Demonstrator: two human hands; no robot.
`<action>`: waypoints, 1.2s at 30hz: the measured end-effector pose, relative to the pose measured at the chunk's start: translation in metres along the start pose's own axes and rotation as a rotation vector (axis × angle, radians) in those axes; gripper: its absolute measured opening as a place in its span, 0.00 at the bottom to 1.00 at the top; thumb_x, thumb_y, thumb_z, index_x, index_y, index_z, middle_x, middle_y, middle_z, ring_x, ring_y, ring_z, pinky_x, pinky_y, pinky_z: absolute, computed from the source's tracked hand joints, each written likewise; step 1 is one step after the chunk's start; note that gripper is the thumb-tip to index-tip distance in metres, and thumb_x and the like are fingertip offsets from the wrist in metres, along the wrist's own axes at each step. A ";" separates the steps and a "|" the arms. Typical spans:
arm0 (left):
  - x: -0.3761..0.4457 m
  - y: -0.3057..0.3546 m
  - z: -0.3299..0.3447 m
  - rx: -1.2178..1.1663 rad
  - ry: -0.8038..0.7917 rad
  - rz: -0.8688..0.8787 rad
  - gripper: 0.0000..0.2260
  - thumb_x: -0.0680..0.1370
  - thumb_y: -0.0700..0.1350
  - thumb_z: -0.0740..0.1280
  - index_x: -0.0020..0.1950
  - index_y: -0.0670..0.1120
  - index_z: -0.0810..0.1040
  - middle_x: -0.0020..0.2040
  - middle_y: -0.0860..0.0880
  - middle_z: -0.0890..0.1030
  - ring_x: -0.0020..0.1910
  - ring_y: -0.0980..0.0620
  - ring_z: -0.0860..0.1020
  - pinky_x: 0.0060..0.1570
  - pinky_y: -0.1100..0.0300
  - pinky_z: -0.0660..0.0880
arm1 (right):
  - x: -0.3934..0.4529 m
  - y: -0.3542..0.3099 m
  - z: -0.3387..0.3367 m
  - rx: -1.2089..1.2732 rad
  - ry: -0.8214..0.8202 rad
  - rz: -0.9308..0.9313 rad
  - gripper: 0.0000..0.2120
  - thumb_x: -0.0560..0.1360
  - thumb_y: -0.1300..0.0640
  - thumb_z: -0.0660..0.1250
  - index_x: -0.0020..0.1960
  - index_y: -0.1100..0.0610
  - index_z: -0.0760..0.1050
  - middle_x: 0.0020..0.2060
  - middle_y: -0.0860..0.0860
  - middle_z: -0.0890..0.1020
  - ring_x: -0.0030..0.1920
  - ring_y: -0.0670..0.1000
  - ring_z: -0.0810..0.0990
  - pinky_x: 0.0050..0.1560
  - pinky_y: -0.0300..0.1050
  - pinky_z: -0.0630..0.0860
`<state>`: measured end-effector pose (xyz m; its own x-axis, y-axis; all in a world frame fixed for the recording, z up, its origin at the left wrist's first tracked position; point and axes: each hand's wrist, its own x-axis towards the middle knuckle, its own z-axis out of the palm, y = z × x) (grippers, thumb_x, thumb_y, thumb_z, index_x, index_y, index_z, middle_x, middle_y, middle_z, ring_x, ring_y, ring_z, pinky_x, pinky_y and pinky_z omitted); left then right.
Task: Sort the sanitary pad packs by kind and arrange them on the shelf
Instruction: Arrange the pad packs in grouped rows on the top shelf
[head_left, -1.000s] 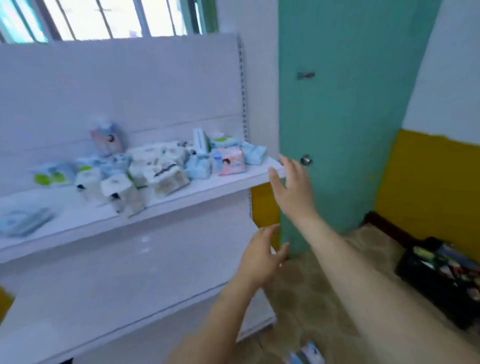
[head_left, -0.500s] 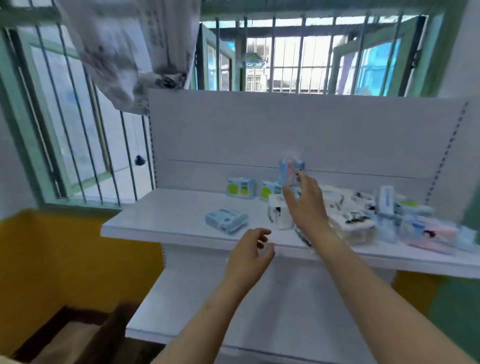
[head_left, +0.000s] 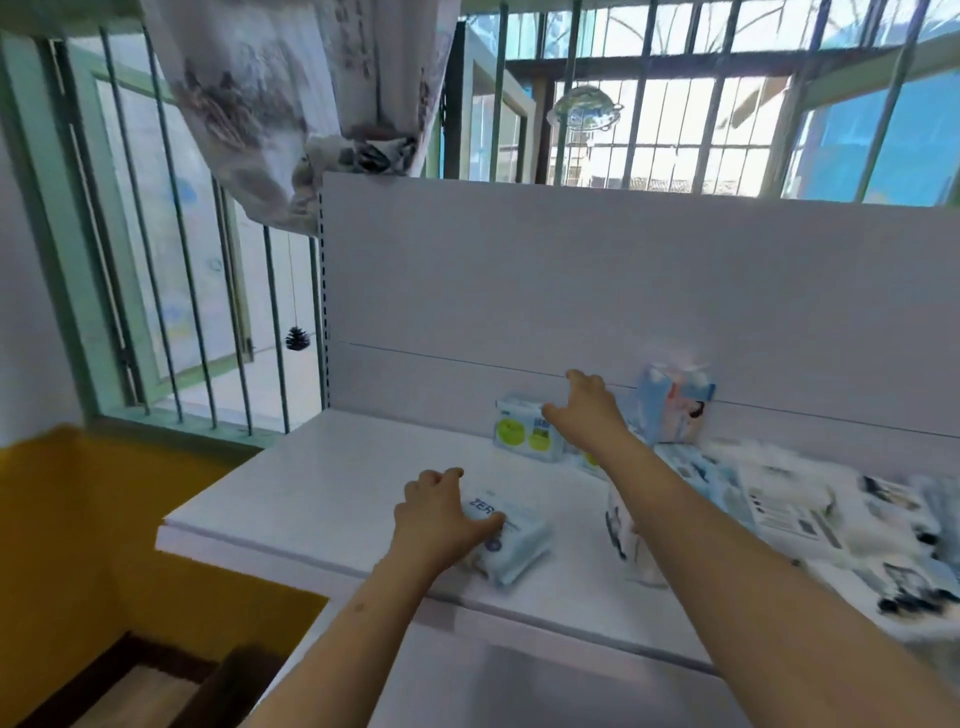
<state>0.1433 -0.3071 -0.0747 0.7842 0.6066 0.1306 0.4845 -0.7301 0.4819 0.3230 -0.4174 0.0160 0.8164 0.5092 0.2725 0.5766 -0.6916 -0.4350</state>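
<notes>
A white shelf (head_left: 311, 493) carries several sanitary pad packs. My left hand (head_left: 441, 514) lies over a light blue pack (head_left: 519, 545) near the front edge, fingers and thumb curled round its left end. My right hand (head_left: 589, 410) reaches to the back, over a pale pack with green circles (head_left: 522, 436). Its thumb touches that pack's top edge and its fingers are raised above it. A second green-circle pack (head_left: 592, 460) shows just under my right forearm. A pink and blue pack (head_left: 675, 410) stands upright against the back panel.
A blurred heap of white and blue packs (head_left: 810, 514) covers the shelf's right half, with one white pack (head_left: 621, 525) upright beside my right arm. A lower shelf (head_left: 545, 686) juts out below. A curtain (head_left: 291, 104) and a barred window (head_left: 171, 260) are on the left.
My view swung from the door to the shelf's left end. My left hand dropped onto the light blue pack. My right hand moved from the heap to the green-circle pack at the back.
</notes>
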 end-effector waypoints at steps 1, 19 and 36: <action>0.010 0.000 0.000 0.035 -0.085 -0.030 0.41 0.70 0.67 0.69 0.77 0.49 0.61 0.73 0.45 0.66 0.72 0.44 0.65 0.68 0.49 0.66 | 0.022 0.001 0.007 -0.025 -0.043 0.014 0.34 0.77 0.47 0.64 0.77 0.59 0.56 0.72 0.61 0.63 0.70 0.64 0.64 0.66 0.54 0.67; 0.091 -0.022 -0.029 -0.889 -0.187 -0.054 0.24 0.70 0.49 0.79 0.59 0.46 0.72 0.53 0.45 0.83 0.46 0.47 0.85 0.36 0.54 0.82 | 0.108 0.021 0.053 -0.091 -0.222 -0.081 0.20 0.68 0.46 0.76 0.53 0.54 0.74 0.52 0.53 0.81 0.45 0.51 0.75 0.41 0.43 0.68; -0.051 0.138 0.028 -1.321 -0.852 0.403 0.14 0.77 0.43 0.71 0.62 0.43 0.77 0.54 0.44 0.84 0.46 0.48 0.85 0.36 0.56 0.81 | -0.270 0.087 -0.177 0.223 0.357 0.523 0.23 0.73 0.60 0.73 0.64 0.50 0.71 0.54 0.52 0.81 0.48 0.52 0.84 0.44 0.46 0.83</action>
<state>0.1808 -0.4470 -0.0389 0.9648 -0.2157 0.1504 -0.0949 0.2477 0.9642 0.1587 -0.7055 0.0571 0.9693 -0.0914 0.2283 0.1128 -0.6594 -0.7433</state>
